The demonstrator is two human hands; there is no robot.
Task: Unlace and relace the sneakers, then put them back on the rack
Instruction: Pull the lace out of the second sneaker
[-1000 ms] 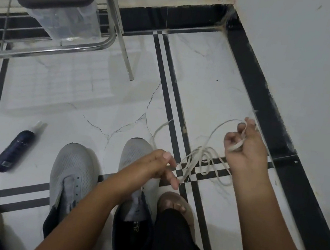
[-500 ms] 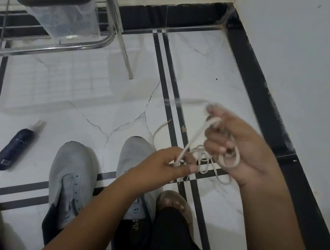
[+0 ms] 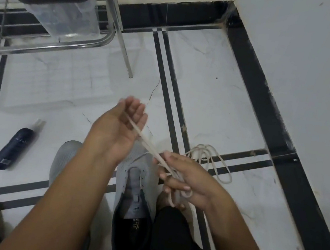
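Two grey sneakers stand side by side on the floor with no laces in their eyelets. The right sneaker [image 3: 135, 197] shows its tongue and dark opening; the left sneaker [image 3: 63, 159] is largely hidden under my left forearm. A white lace [image 3: 212, 159] lies in loops on the tiles to the right. My left hand [image 3: 121, 125] is raised above the sneakers, fingers curled on a strand of the lace. My right hand [image 3: 181, 180] grips the lace lower down, with turns wound round its fingers. The strand runs taut between both hands.
A chrome shoe rack [image 3: 99, 39] stands at the back left with a clear lidded box [image 3: 56, 1] on it. A dark spray bottle [image 3: 14, 146] lies on the floor at the left. The white wall [image 3: 304, 80] with black skirting closes the right side.
My left hand rose up and away with a strand, pulling it taut. My right hand came down and left, close over the right sneaker, still wound in lace.
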